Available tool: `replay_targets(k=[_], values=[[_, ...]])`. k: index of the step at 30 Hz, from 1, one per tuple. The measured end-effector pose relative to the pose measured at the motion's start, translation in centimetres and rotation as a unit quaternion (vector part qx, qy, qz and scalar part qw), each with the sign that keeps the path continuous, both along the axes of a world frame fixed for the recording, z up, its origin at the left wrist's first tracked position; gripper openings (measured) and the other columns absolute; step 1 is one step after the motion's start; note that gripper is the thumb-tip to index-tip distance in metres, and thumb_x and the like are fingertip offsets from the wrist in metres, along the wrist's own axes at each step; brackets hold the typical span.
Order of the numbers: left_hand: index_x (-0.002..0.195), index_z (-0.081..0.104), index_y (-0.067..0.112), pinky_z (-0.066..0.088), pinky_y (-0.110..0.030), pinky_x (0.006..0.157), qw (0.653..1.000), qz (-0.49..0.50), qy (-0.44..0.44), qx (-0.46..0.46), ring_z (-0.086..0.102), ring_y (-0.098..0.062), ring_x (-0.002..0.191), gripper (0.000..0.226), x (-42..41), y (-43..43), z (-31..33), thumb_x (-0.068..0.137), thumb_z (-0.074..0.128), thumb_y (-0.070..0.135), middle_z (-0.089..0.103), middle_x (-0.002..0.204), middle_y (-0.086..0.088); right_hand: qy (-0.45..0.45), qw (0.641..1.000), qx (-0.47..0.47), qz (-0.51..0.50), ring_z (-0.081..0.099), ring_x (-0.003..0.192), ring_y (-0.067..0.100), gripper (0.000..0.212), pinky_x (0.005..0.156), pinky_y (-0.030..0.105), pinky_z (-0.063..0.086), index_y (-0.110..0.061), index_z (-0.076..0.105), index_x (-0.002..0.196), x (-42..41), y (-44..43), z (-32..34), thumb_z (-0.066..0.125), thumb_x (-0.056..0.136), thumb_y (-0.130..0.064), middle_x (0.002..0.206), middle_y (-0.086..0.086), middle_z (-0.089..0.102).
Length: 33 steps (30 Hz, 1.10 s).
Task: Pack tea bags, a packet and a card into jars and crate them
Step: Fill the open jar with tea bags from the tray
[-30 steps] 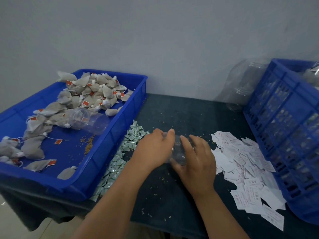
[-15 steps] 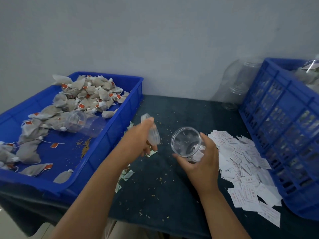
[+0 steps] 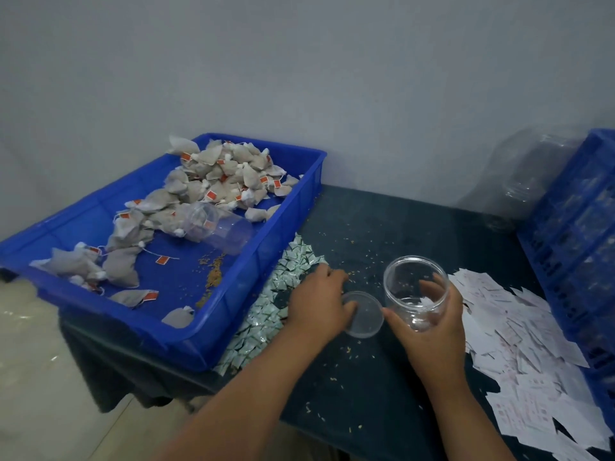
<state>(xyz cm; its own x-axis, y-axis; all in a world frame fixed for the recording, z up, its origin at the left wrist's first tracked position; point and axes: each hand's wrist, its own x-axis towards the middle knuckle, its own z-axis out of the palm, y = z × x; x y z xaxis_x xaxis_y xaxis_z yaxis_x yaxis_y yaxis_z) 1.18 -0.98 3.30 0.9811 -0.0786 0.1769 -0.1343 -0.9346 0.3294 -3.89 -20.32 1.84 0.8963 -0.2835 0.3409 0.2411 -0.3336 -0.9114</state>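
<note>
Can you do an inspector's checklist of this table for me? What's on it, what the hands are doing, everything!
Surface: dark table.
Job's things: open jar upright; lid flat on the table beside it; tea bags and a second jar on its side in the blue tray; packets heaped beside the tray; cards piled on the right; blue crate at the right edge.
Clutter: loose crumbs in the tray and scattered on the table.
Hands: right hand grips the jar; left hand lies over the lid's edge, grip unclear.
Cables: nothing seen.
Surroundings: grey wall; clear plastic bag at back right.
</note>
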Motion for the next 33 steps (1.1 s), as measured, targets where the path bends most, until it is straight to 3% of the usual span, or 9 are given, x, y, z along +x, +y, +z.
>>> replay_targets(k=[5,10,13,15,18,21,23,28,33], values=[[0.112,0.068,0.037,0.054,-0.030,0.071,0.995,-0.048,-0.085,-0.034,0.063,-0.005,0.091,0.030,-1.4,2.5,7.2,0.097,0.057,0.060,0.065,0.104,0.015,-0.001,1.000,0.002,0.024,0.058,0.117,-0.020,0.100,0.096,0.039,0.057,-0.075,0.039,0.133,-0.5,0.5,0.3,0.094,0.053,-0.051,0.129,-0.040,0.058],[0.085,0.068,0.032,0.046,-0.027,0.059,0.993,-0.003,-0.085,-0.080,0.060,-0.001,0.068,0.040,-0.6,10.8,16.3,0.096,0.044,0.062,0.067,0.074,0.015,0.007,0.999,0.008,0.045,0.059,0.115,-0.019,0.096,0.088,0.029,0.052,-0.075,0.040,0.129,-0.8,1.3,0.8,0.091,0.051,-0.050,0.129,-0.037,0.060],[0.100,0.072,0.018,0.047,-0.032,0.066,0.986,0.102,0.088,0.102,0.061,-0.016,0.080,0.027,2.8,18.6,17.9,0.101,0.052,0.037,0.071,0.097,-0.001,0.015,0.998,0.004,0.057,0.062,0.119,-0.005,0.097,0.088,0.035,0.053,-0.076,0.041,0.129,-0.8,1.4,0.7,0.092,0.053,-0.045,0.132,-0.030,0.063],[0.118,0.070,0.013,0.051,-0.034,0.078,0.928,0.180,0.240,0.222,0.062,-0.021,0.092,0.029,4.7,23.7,16.7,0.098,0.061,0.031,0.069,0.112,-0.006,0.019,0.998,-0.004,0.064,0.062,0.121,-0.003,0.098,0.096,0.041,0.053,-0.076,0.042,0.129,-0.8,1.3,0.6,0.094,0.054,-0.041,0.130,-0.033,0.064],[0.140,0.060,0.017,0.051,-0.041,0.092,0.872,0.269,0.342,0.223,0.059,-0.026,0.110,0.055,6.4,29.2,12.8,0.090,0.074,0.038,0.061,0.135,-0.006,0.019,0.997,-0.014,0.071,0.066,0.123,0.007,0.099,0.104,0.048,0.054,-0.072,0.045,0.131,-0.6,1.2,0.1,0.095,0.054,-0.036,0.129,-0.032,0.066],[0.155,0.041,0.018,0.048,-0.046,0.107,0.906,0.283,0.260,0.178,0.052,-0.034,0.131,0.081,8.2,32.0,8.2,0.086,0.078,0.040,0.046,0.153,-0.014,0.018,0.997,-0.005,0.074,0.067,0.126,0.010,0.099,0.103,0.039,0.059,-0.070,0.047,0.131,-0.4,0.9,-0.5,0.097,0.053,-0.034,0.128,-0.030,0.068],[0.158,0.033,0.026,0.042,-0.052,0.114,0.930,0.263,0.212,0.146,0.042,-0.039,0.141,0.100,9.3,32.7,6.5,0.076,0.075,0.065,0.035,0.160,-0.016,0.017,0.997,0.013,0.074,0.066,0.125,0.001,0.099,0.099,0.032,0.060,-0.068,0.050,0.130,-0.2,1.0,-0.7,0.097,0.053,-0.029,0.127,-0.026,0.069],[0.155,0.029,0.041,0.040,-0.058,0.113,0.952,0.241,0.168,0.088,0.040,-0.042,0.143,0.126,11.4,33.4,5.0,0.048,0.060,0.099,0.037,0.159,-0.013,0.029,0.996,0.033,0.073,0.068,0.125,0.006,0.103,0.097,0.040,0.060,-0.056,0.056,0.135,0.5,0.8,-1.5,0.096,0.050,-0.014,0.126,-0.017,0.072],[0.122,0.063,0.022,0.051,-0.040,0.089,0.957,0.204,0.199,0.061,0.062,-0.026,0.107,0.064,12.5,32.4,4.4,0.079,0.074,0.068,0.066,0.124,-0.011,0.039,0.995,0.018,0.089,0.068,0.130,0.031,0.109,0.102,0.044,0.056,-0.039,0.051,0.147,1.1,0.3,-2.0,0.096,0.051,-0.014,0.131,-0.010,0.072]])
